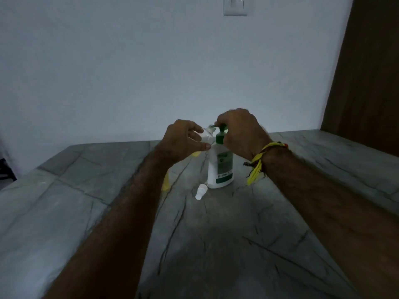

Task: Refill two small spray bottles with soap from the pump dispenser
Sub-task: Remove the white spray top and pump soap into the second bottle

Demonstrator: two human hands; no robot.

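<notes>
Right hand [239, 132] presses the green pump of the dispenser [220, 167]; left hand [183, 140] grips a clear spray bottle [206, 134] at its nozzle.
Dispenser stands mid-table [216, 244], toward the far edge; a white cap [200, 191] lies just beside its base.

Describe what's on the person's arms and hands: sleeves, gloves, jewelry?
Both forearms are bare with no sleeves in view, and the left hand and right hand are ungloved. The right wrist carries a yellow thread band with loose hanging ends and a small red bit.
</notes>
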